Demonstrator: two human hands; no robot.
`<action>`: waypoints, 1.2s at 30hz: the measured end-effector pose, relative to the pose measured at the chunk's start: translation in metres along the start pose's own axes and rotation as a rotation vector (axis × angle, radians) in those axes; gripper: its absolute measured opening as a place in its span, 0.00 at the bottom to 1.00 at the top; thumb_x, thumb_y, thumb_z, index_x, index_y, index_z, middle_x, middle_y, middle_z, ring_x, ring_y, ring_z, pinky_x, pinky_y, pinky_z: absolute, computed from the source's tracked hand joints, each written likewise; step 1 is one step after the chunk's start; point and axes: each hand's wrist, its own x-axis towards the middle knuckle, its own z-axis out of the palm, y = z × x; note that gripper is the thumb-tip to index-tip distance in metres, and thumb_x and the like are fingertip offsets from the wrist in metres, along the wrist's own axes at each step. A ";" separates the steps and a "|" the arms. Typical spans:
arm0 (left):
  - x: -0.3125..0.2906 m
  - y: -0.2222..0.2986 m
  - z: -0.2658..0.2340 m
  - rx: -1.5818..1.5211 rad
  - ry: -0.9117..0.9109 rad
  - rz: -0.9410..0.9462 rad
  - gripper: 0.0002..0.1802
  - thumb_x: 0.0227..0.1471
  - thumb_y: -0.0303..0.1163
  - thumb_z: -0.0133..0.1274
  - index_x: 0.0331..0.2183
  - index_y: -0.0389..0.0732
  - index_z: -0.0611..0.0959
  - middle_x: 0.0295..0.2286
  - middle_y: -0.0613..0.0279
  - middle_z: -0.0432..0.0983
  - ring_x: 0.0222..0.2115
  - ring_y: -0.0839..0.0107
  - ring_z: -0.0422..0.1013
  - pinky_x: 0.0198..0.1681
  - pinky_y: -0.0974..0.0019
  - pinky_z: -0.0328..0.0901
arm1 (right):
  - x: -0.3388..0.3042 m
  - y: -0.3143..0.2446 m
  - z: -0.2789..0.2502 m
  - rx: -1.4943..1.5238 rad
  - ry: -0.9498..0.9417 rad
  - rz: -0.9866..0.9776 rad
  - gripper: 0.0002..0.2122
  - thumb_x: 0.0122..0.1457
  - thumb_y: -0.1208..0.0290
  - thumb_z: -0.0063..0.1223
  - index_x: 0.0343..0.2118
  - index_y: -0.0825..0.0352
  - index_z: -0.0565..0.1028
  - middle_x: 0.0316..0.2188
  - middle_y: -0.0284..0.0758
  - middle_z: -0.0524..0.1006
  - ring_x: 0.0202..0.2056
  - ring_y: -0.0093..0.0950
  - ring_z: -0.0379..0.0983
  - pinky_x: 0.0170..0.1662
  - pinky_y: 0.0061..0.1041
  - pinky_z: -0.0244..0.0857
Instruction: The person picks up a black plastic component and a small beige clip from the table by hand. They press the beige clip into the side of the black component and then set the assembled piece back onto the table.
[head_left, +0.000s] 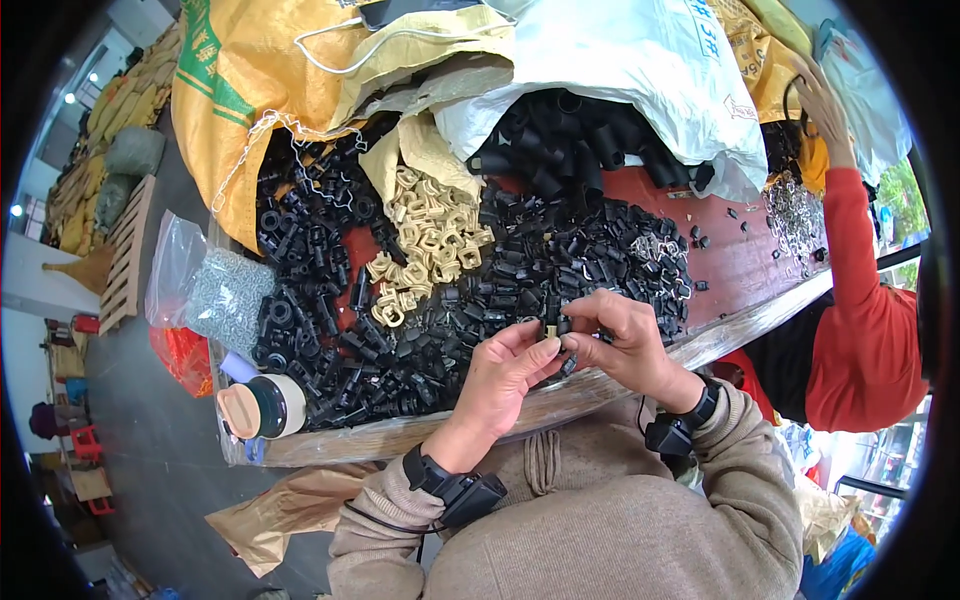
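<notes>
My left hand [492,385] and my right hand [634,345] meet over the near edge of the table. Between their fingertips is a small black plastic part [552,318], with a small pale spot at its lower end. The left thumb and fingers pinch it from one side, while the right thumb and forefinger close on it from the other. Fingers cover much of the part, so its exact kind is unclear. Just beyond my hands spreads a heap of small black plastic parts [540,250]. Beige square-holed plastic pieces [430,225] lie left of that heap.
Sacks spill parts at the back: a yellow one [225,90] and a white one [610,60] with black tubes [560,140]. At left are a bag of small metal pieces [230,295] and a lidded cup [275,405]. A person in red sleeves [858,240] reaches in at right.
</notes>
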 end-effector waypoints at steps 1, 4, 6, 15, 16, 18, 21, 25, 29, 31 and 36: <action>-0.001 0.001 0.001 -0.008 -0.014 -0.012 0.12 0.46 0.28 0.51 0.36 0.37 0.74 0.32 0.63 0.73 0.32 0.74 0.70 0.38 0.72 0.66 | -0.001 0.002 0.000 -0.039 0.009 -0.053 0.10 0.42 0.76 0.58 0.29 0.69 0.71 0.18 0.32 0.68 0.20 0.22 0.67 0.20 0.19 0.59; -0.002 0.001 0.002 -0.022 -0.046 -0.043 0.12 0.46 0.30 0.52 0.35 0.37 0.75 0.31 0.65 0.73 0.30 0.79 0.69 0.36 0.75 0.65 | -0.006 0.006 0.000 -0.118 0.031 -0.154 0.11 0.41 0.76 0.59 0.29 0.69 0.72 0.18 0.33 0.68 0.19 0.24 0.66 0.20 0.20 0.59; -0.004 -0.001 -0.002 -0.017 -0.078 -0.087 0.11 0.47 0.30 0.51 0.34 0.37 0.75 0.30 0.64 0.73 0.30 0.76 0.70 0.36 0.74 0.67 | -0.011 0.007 0.001 -0.163 0.005 -0.212 0.12 0.41 0.75 0.59 0.30 0.69 0.72 0.18 0.32 0.68 0.19 0.25 0.65 0.20 0.21 0.59; -0.009 0.008 0.003 0.071 -0.188 -0.072 0.11 0.49 0.31 0.48 0.34 0.35 0.75 0.27 0.62 0.73 0.25 0.77 0.70 0.30 0.75 0.68 | -0.001 0.007 -0.016 -0.339 0.072 -0.406 0.12 0.40 0.73 0.59 0.30 0.68 0.72 0.20 0.33 0.69 0.20 0.27 0.65 0.23 0.23 0.60; -0.009 0.009 0.001 0.071 -0.188 -0.075 0.11 0.49 0.31 0.48 0.34 0.35 0.75 0.27 0.62 0.73 0.25 0.77 0.70 0.30 0.75 0.68 | 0.006 0.011 -0.021 -0.382 0.154 -0.341 0.10 0.42 0.74 0.57 0.29 0.68 0.72 0.20 0.34 0.70 0.20 0.27 0.65 0.23 0.22 0.60; -0.011 0.013 -0.002 0.137 -0.148 -0.007 0.10 0.49 0.32 0.48 0.33 0.36 0.75 0.27 0.64 0.73 0.25 0.79 0.69 0.29 0.77 0.66 | 0.030 0.026 -0.033 -0.376 0.285 -0.149 0.07 0.45 0.74 0.53 0.28 0.69 0.72 0.20 0.34 0.70 0.19 0.26 0.65 0.24 0.21 0.60; -0.011 0.013 -0.001 0.165 -0.123 0.026 0.10 0.49 0.31 0.48 0.33 0.36 0.75 0.27 0.63 0.73 0.25 0.80 0.69 0.29 0.77 0.66 | 0.073 0.076 -0.062 -0.424 0.309 0.164 0.09 0.49 0.69 0.51 0.25 0.71 0.71 0.16 0.34 0.68 0.19 0.20 0.63 0.24 0.18 0.58; -0.008 0.010 0.001 0.137 -0.076 0.025 0.12 0.48 0.30 0.49 0.36 0.36 0.73 0.28 0.59 0.73 0.25 0.77 0.70 0.29 0.76 0.67 | 0.107 0.120 -0.069 -0.570 0.295 0.278 0.13 0.44 0.64 0.55 0.21 0.71 0.72 0.13 0.40 0.68 0.18 0.30 0.66 0.25 0.25 0.61; -0.009 0.009 -0.006 0.131 -0.023 0.053 0.15 0.47 0.30 0.50 0.38 0.35 0.71 0.30 0.55 0.73 0.26 0.74 0.71 0.29 0.76 0.68 | 0.115 0.125 -0.054 -0.583 0.106 0.509 0.17 0.41 0.59 0.57 0.25 0.70 0.72 0.17 0.40 0.70 0.22 0.32 0.69 0.28 0.27 0.61; -0.006 0.012 -0.011 0.153 -0.010 0.071 0.16 0.47 0.30 0.51 0.39 0.36 0.70 0.30 0.55 0.73 0.26 0.74 0.71 0.30 0.76 0.68 | 0.108 0.137 -0.054 -0.421 0.148 0.401 0.19 0.40 0.57 0.57 0.29 0.70 0.72 0.21 0.41 0.72 0.25 0.34 0.70 0.30 0.28 0.62; -0.003 0.021 -0.015 0.124 0.018 0.132 0.14 0.47 0.30 0.51 0.37 0.36 0.71 0.30 0.55 0.73 0.26 0.74 0.71 0.30 0.75 0.68 | 0.091 0.123 -0.049 -0.539 0.042 0.126 0.21 0.41 0.58 0.57 0.34 0.69 0.70 0.30 0.40 0.72 0.34 0.36 0.69 0.37 0.29 0.62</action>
